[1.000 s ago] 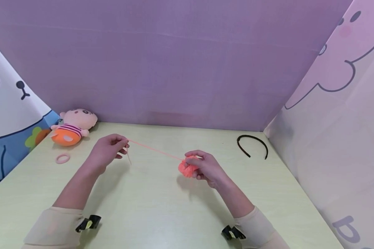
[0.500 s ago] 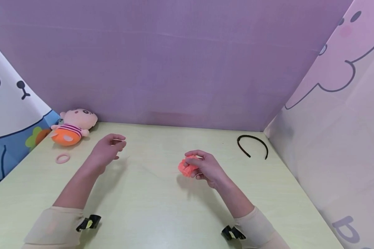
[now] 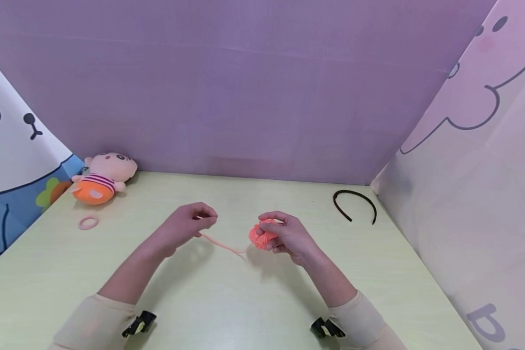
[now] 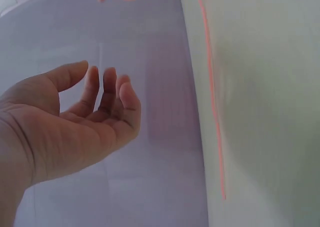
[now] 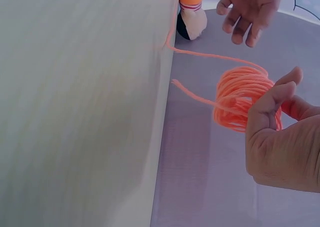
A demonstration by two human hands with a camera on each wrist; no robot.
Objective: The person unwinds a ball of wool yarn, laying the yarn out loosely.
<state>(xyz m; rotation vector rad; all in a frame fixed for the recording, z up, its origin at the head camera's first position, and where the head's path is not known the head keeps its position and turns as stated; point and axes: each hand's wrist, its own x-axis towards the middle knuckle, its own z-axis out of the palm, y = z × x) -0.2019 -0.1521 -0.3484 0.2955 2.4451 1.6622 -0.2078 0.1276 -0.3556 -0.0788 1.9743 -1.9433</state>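
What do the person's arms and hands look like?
The left sleeve and right sleeve are pale cream and stop well short of the left hand and right hand, which wear no gloves. A small black piece juts out by each sleeve.

Hands (image 3: 184,227) closer together, yarn strand (image 4: 214,104) let go, now slack

The coil (image 5: 237,84) is matt, fibrous yarn, ridged by its strands, above a smooth, wood-look desk (image 3: 227,301) with a faint sheen. From it, the backdrop (image 3: 262,97) at twelve o'clock is matt, lightly creased cloth, the doll (image 3: 100,180) at ten looks like soft plush, and the black fittings (image 3: 145,322) at eight and five look glossy.
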